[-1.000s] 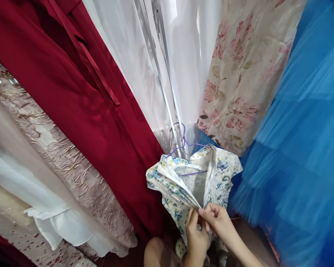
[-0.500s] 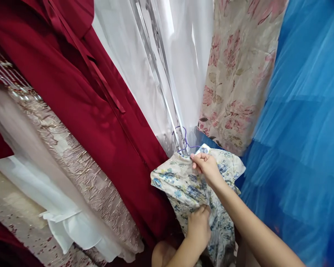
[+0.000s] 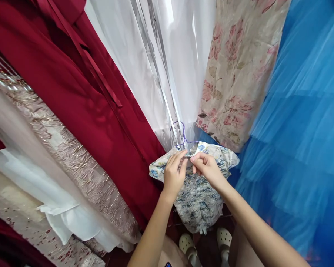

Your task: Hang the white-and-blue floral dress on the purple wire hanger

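A white dress (image 3: 199,198) with a blue flower print hangs on a thin purple hanger (image 3: 184,130), low in front of me. My left hand (image 3: 174,172) is at the left side of its neckline, fingers bent and gathered on the edge of the cloth. Close beside it, my right hand (image 3: 207,167) pinches the neckline between thumb and forefinger. The fingertips of both hands nearly meet just below the hanger. Part of the neckline is hidden behind the fingers.
Metal rails (image 3: 163,70) run down to the hanger, in front of a white cloth (image 3: 186,55). A long dark red garment (image 3: 100,111) hangs on the left, a pink-flowered one (image 3: 230,81) and blue tulle (image 3: 291,122) on the right. Clogs (image 3: 187,241) show on the floor.
My left hand has risen from the dress's middle to the neckline beside my right hand. The dress body now hangs lower and fuller, and the clogs have come into sight.
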Action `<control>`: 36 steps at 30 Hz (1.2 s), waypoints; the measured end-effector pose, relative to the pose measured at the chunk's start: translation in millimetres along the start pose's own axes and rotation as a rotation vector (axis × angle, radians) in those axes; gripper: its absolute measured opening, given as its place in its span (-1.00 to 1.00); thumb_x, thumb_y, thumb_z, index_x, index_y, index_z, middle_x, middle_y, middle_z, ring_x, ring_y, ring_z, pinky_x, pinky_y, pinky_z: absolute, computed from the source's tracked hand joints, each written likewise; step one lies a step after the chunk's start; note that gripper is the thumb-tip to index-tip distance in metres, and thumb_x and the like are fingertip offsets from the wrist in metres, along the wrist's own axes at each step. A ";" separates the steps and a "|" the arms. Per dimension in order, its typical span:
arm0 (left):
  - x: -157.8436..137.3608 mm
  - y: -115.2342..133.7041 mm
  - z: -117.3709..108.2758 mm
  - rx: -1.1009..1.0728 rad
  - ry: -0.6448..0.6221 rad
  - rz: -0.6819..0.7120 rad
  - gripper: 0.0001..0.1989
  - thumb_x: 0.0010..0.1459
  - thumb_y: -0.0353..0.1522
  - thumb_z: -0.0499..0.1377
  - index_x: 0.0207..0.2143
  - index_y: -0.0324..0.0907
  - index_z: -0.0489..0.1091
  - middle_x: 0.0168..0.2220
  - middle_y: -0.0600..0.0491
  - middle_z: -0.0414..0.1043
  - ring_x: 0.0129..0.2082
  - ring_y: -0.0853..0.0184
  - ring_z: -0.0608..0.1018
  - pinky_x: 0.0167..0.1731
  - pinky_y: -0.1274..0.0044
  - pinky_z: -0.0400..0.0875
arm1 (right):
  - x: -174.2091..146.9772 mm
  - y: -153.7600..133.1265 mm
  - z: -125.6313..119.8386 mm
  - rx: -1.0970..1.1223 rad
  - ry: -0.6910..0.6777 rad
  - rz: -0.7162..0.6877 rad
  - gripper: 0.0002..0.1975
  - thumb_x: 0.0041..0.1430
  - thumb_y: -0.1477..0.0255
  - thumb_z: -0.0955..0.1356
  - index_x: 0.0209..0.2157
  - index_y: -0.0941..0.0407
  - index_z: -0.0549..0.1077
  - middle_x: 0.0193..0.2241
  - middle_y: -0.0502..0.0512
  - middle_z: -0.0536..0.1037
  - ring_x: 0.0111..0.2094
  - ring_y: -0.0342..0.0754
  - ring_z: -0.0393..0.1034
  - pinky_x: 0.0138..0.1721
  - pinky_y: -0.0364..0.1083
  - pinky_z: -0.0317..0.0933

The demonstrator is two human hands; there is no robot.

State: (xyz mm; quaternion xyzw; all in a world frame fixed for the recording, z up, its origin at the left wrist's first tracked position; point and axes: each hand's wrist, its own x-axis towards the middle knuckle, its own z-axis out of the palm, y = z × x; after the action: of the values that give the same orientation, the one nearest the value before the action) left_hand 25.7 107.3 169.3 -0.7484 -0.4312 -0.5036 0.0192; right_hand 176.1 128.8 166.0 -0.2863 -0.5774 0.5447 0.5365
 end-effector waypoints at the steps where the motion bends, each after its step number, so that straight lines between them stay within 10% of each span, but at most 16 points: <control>1: 8.5 -0.4 0.5 0.012 -0.027 0.025 -0.80 0.31 -0.40 0.08 -0.07 -0.12 0.43 -0.13 0.00 0.51 -0.11 0.29 0.53 -0.10 0.44 0.44 | 0.9 2.6 -0.9 -0.024 0.000 -0.015 -0.73 0.20 0.20 0.36 -0.42 0.10 0.34 -0.72 -0.12 0.46 -0.74 -0.23 0.12 -0.65 -0.21 -0.02; 6: 27.6 -2.1 3.1 0.089 0.032 0.071 -0.86 0.31 -0.38 0.08 -0.23 -0.18 0.44 -0.29 0.02 0.49 -0.24 0.32 0.54 -0.19 0.50 0.44 | 3.5 32.2 -6.8 -0.177 0.074 -0.102 -0.72 0.22 0.21 0.33 -0.46 0.07 0.27 -0.71 -0.13 0.36 -0.66 -0.17 0.24 -0.56 -0.18 0.09; 12: 33.1 -42.0 -32.8 0.026 0.335 -0.192 -0.79 0.29 -0.27 0.11 -0.17 -0.19 0.45 -0.23 -0.01 0.51 -0.26 0.34 0.57 -0.21 0.54 0.48 | -15.6 58.7 -19.0 -0.172 -0.003 0.000 -0.72 0.24 0.24 0.32 -0.48 0.06 0.25 -0.72 -0.14 0.35 -0.68 -0.15 0.20 -0.57 -0.17 0.06; 22: -80.9 -141.4 -30.7 -0.008 0.545 -0.570 -0.65 0.22 -0.13 0.13 -0.20 -0.25 0.42 -0.29 -0.05 0.49 -0.30 0.30 0.54 -0.21 0.49 0.45 | -46.4 72.8 -15.7 -0.182 -0.174 0.109 -0.72 0.28 0.26 0.30 -0.49 0.06 0.25 -0.72 -0.13 0.35 -0.66 -0.15 0.18 -0.56 -0.17 0.03; 29: -155.6 -108.3 33.8 -0.151 0.368 -0.650 -0.61 0.22 -0.06 0.11 -0.29 -0.23 0.44 -0.35 -0.04 0.52 -0.34 0.25 0.56 -0.30 0.49 0.45 | -73.9 107.1 -53.6 -0.213 -0.053 0.216 -0.66 0.25 0.20 0.29 -0.53 0.06 0.22 -0.74 -0.15 0.30 -0.69 -0.16 0.12 -0.56 -0.16 -0.01; 36: -119.5 -24.8 48.4 -0.438 0.093 -0.542 -0.78 0.30 -0.25 0.08 -0.26 -0.21 0.41 -0.32 0.02 0.45 -0.29 0.33 0.50 -0.25 0.57 0.37 | -98.6 146.3 -116.0 -0.690 0.061 0.297 -0.74 0.14 0.25 0.30 -0.56 0.06 0.29 -0.68 -0.08 0.34 -0.58 -0.05 0.27 -0.51 -0.11 0.10</control>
State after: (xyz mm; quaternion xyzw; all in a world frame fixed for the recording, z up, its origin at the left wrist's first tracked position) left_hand 30.4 70.5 43.4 -0.5693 -0.4946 -0.6046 -0.2565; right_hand 272.6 111.4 -20.9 -0.5467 -0.6630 0.3813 0.3408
